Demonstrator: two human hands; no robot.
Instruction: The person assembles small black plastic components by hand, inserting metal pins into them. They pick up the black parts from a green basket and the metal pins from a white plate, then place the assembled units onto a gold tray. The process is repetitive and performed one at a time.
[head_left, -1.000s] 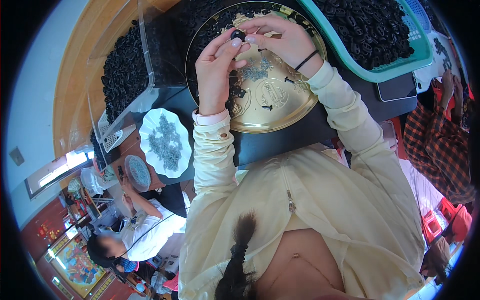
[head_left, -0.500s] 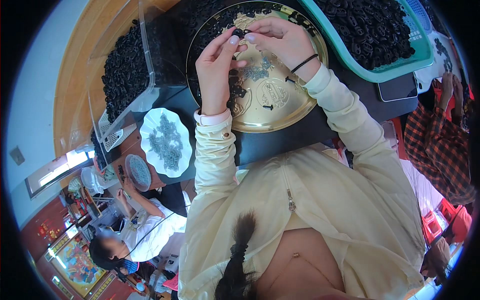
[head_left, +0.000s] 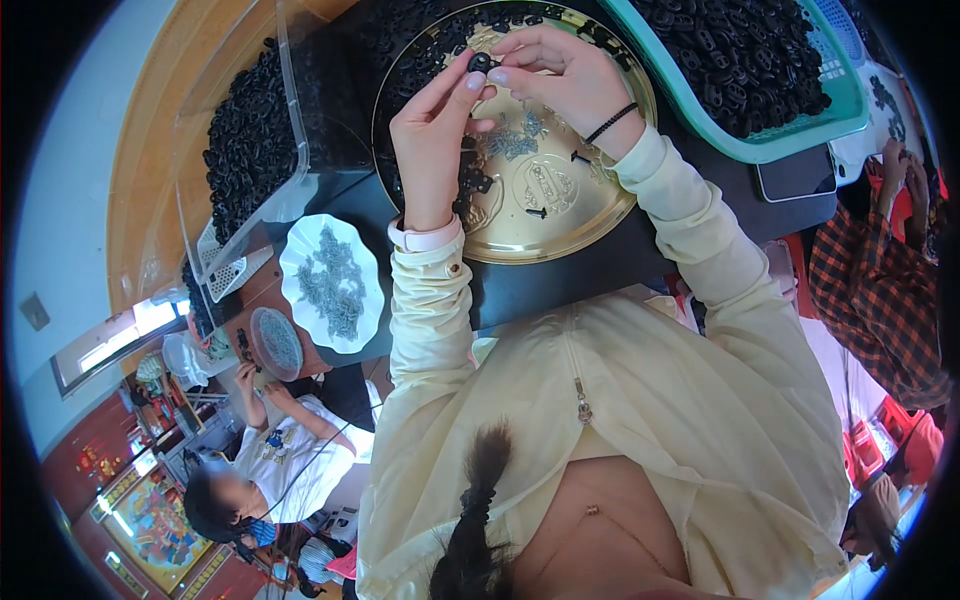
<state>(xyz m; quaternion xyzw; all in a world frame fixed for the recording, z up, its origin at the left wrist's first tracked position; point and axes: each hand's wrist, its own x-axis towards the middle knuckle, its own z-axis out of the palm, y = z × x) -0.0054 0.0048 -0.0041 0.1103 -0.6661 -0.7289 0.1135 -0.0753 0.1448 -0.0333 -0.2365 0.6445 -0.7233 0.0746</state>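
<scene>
"While both hands meet toward eleven o'clock on the gold tray, what do the fingers have?"

"The left hand pinches a small black part between thumb and forefinger, seemingly raised over the tray. The right hand brings its fingertips close beside it from three o'clock — whether they grip anything tiny, I cannot tell."

"How would you do such close work well?"

"I'd let the left fingers serve as the vice and the right ones make the fine adjustments, with the part turned so that its worked side faces the eyes. Light pressure, too: something this small could slip sideways."

"And room to move?"

"Toward six o'clock the tray is fairly bare, except for a black peg near half past five; past the rim lies a strip of dark surface. The grey pieces sit about the centre, where a low wrist could scatter them. At nine stands the clear bin, toward eight the white dish. Between two and three the green basket crowds the rim — the right forearm has more freedom toward five."
</scene>
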